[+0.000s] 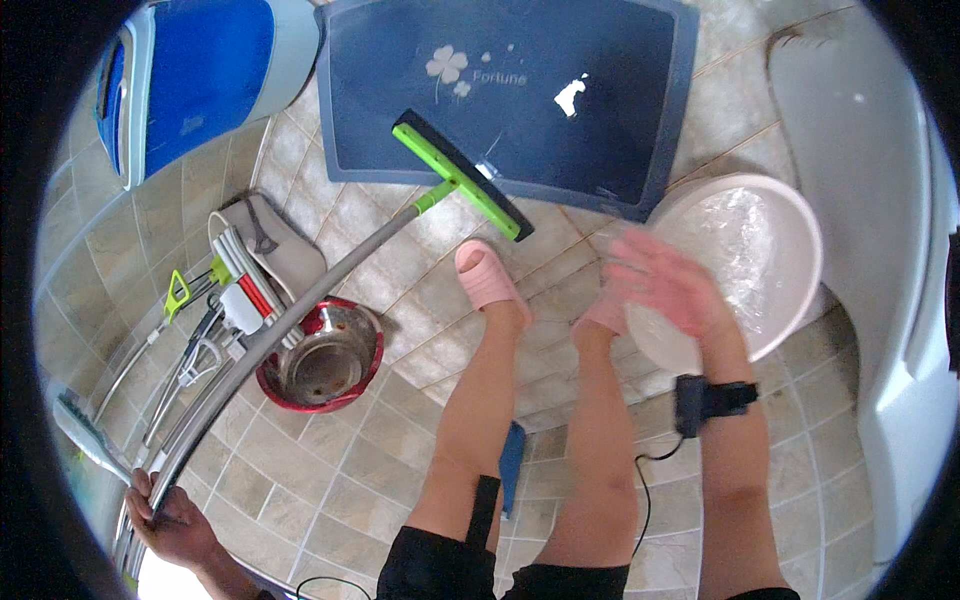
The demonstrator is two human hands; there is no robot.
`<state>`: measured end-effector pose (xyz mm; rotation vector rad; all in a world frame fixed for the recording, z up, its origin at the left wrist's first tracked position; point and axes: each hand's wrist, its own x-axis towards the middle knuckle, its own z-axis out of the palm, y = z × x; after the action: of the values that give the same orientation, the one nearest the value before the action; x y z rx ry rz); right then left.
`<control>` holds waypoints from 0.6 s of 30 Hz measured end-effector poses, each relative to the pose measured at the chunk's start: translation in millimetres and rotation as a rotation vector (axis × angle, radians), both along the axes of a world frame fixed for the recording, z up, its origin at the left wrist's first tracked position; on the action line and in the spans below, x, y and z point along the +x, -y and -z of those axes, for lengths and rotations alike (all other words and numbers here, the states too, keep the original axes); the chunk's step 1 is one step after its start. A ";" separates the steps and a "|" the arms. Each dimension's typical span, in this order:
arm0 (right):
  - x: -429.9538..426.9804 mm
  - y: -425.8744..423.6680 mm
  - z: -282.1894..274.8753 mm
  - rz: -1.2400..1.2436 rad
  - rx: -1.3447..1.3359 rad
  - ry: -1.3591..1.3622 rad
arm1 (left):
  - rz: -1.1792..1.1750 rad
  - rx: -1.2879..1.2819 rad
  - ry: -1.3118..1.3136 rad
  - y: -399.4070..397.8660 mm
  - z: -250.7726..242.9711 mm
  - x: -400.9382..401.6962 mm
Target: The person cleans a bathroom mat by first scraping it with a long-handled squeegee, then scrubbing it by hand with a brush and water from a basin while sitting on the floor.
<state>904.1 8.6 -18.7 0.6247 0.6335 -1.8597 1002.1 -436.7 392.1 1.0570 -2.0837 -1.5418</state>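
Note:
My left hand [169, 521], at the lower left, is closed on the long grey handle of a floor squeegee. The squeegee's green head with a black foam blade [461, 175] is raised over the near edge of a dark blue mat [487, 82] bearing clover prints and writing. My right hand [660, 281] is blurred, its fingers apart, with nothing seen in it. It hangs over the left rim of a pale round basin [806, 247] that holds what looks like water or clear plastic. A black band with a small device sits on my right wrist.
At the left wall stand mops and brushes [176, 296], a beige bin [281, 240] and a metal bowl with a red rim [330, 367]. A blue and grey tub-like container [206, 82] is at the upper left. A white bathtub-like fixture [847, 187] runs along the right. My feet wear pink slippers [487, 277].

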 end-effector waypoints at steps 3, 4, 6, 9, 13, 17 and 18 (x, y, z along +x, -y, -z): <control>-14.0 63.2 -38.8 -0.247 0.155 -0.063 | -0.046 0.113 -0.031 -2.8 7.8 5.0; -12.0 82.9 -43.8 -0.362 0.272 -0.121 | -0.109 0.087 -0.031 -18.0 12.9 -4.3; -1.9 129.2 -64.2 -0.460 0.301 -0.249 | -0.124 0.106 -0.034 -34.6 13.9 -12.0; 29.3 188.0 -95.0 -0.450 0.205 -0.244 | -0.201 0.072 0.007 -58.6 13.6 -30.4; 13.3 254.9 -185.2 -0.184 0.028 0.221 | -0.047 0.243 -0.110 -44.2 -3.2 -13.2; -26.5 242.5 -183.1 0.307 0.051 0.256 | 0.136 0.383 -0.082 -56.2 34.2 -5.9; -39.0 230.6 -172.0 0.320 0.187 0.313 | 0.175 0.436 -0.048 -60.4 51.8 -6.3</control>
<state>865.1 -222.0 153.2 1.1707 0.5244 -1.9484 995.9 -376.4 340.3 0.9777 -1.8939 -2.1538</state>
